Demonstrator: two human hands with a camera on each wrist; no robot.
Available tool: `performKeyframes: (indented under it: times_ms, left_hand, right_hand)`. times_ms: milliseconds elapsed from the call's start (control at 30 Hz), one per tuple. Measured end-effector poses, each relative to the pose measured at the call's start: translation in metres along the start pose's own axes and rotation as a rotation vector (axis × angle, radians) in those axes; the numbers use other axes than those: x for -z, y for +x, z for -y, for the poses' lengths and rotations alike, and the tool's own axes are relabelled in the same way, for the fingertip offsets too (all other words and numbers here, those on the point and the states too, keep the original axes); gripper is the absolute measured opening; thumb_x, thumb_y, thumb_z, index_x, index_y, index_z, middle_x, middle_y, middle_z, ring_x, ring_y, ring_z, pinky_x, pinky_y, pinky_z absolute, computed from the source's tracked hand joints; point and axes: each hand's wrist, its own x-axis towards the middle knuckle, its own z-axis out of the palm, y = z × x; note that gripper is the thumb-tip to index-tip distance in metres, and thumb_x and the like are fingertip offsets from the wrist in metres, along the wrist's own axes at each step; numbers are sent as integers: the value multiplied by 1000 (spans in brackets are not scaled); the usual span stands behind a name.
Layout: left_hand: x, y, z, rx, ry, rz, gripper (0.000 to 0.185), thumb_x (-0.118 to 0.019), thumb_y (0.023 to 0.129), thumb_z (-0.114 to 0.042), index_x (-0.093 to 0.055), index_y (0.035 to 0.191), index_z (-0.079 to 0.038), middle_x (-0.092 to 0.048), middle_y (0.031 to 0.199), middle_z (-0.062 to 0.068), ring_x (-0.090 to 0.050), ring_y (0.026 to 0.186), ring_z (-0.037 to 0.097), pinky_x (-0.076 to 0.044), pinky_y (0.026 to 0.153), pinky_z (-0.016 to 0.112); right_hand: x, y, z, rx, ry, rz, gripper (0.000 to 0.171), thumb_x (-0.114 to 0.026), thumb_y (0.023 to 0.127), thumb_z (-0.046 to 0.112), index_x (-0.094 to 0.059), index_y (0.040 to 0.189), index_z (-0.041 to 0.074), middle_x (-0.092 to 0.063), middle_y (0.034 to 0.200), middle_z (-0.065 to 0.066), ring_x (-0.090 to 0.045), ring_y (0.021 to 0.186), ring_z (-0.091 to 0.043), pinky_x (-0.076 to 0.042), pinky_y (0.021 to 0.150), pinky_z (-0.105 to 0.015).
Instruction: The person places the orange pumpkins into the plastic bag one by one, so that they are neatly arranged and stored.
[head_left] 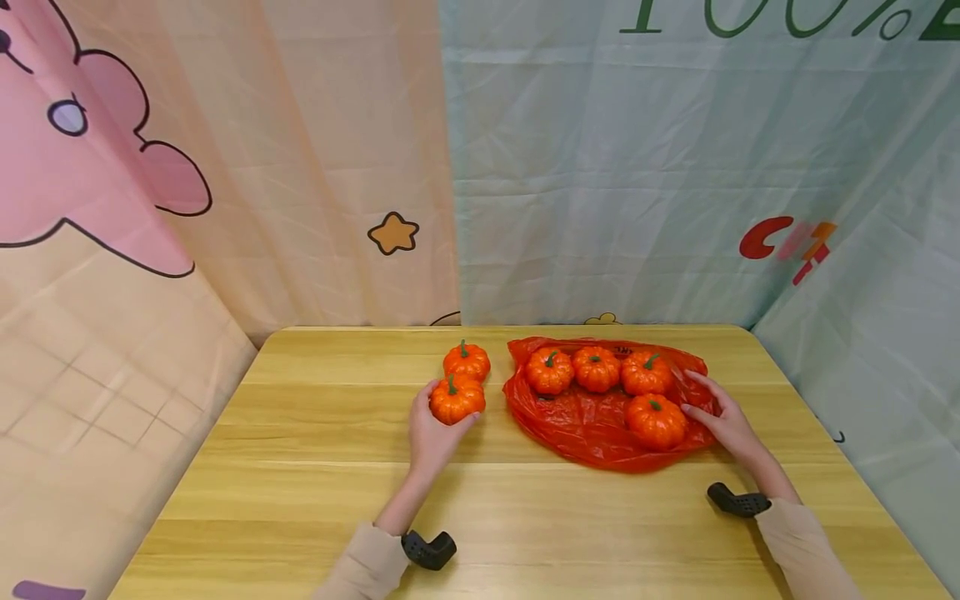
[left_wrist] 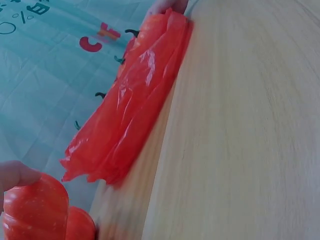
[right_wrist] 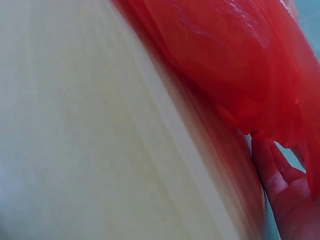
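Observation:
My left hand (head_left: 433, 427) grips a small orange pumpkin (head_left: 457, 399) on the wooden table (head_left: 315, 467); the left wrist view shows that pumpkin (left_wrist: 35, 212) under my fingertip (left_wrist: 15, 174). A second pumpkin (head_left: 467, 361) sits just behind it. To the right lies a flat red plastic bag (head_left: 592, 425) with several pumpkins on it, three in a row (head_left: 596, 369) and one nearer (head_left: 656, 420). My right hand (head_left: 720, 417) rests with straight fingers on the bag's right edge (right_wrist: 270, 75), fingers (right_wrist: 272, 170) touching the plastic.
Printed cloth backdrops hang behind and on both sides of the table: pink and peach on the left (head_left: 150, 208), pale green on the right (head_left: 675, 167). Bare wood shows on the table's left and front parts.

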Motion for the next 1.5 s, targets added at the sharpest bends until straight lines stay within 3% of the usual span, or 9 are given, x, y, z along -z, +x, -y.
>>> performKeyframes:
  times_ms: [233, 500, 600, 833, 1100, 1367, 1500]
  left_hand:
    - [-12, -11, -15, -21, -30, 61, 79, -85, 66, -18, -46, 134, -7, -48, 136, 18, -48, 125, 36, -39, 105, 54]
    - [-29, -17, -25, -138, -24, 115, 77, -85, 65, -17, -47, 131, -9, -51, 133, 14, -49, 122, 32, -39, 105, 52]
    - [-36, -19, -29, -180, -24, 145, 77, -85, 66, -19, -47, 133, -9, -51, 134, 12, -49, 123, 32, -38, 105, 53]
    - [-51, -21, -42, -247, -12, 225, 79, -84, 68, -24, -49, 137, -13, -50, 135, 11, -49, 123, 31, -38, 104, 54]
    - [-76, -24, -56, -256, 12, 283, 75, -84, 70, -28, -50, 136, -15, -51, 131, 9, -53, 118, 28, -45, 100, 49]
    - [-106, -25, -64, -254, 10, 326, 75, -83, 72, -34, -48, 136, -16, -50, 134, 5, -50, 121, 26, -44, 102, 48]
    - [-119, -26, -66, -246, 34, 348, 75, -83, 72, -36, -48, 136, -17, -51, 132, 5, -51, 120, 26, -44, 101, 47]
  right_hand:
    - [-1, 0, 0, -1, 21, 3, 58, -56, 97, 15, -32, 150, 12, -31, 147, 19, -31, 112, 21, -30, 89, 3]
    - [1, 1, 0, -25, -7, 4, 58, -56, 97, 18, -31, 150, 13, -31, 150, -3, -30, 112, 19, -29, 88, 3]
    - [1, 1, 0, -31, -12, 4, 59, -55, 98, 19, -30, 150, 13, -30, 151, -4, -29, 112, 19, -29, 88, 3]
    - [0, 1, 0, 1, 30, 9, 58, -56, 97, 15, -31, 149, 9, -32, 146, 19, -32, 113, 21, -30, 89, 2]
    - [0, 1, 1, -18, 2, 9, 58, -56, 97, 18, -32, 150, 14, -33, 150, 7, -31, 112, 20, -30, 88, 3]
    - [-1, 2, 0, 7, 34, 9, 58, -57, 96, 14, -32, 148, 7, -34, 140, 26, -33, 113, 20, -30, 89, 2]
    - [-1, 1, -1, 14, 31, 6, 58, -57, 96, 13, -32, 148, 6, -34, 139, 28, -34, 112, 21, -30, 89, 2]
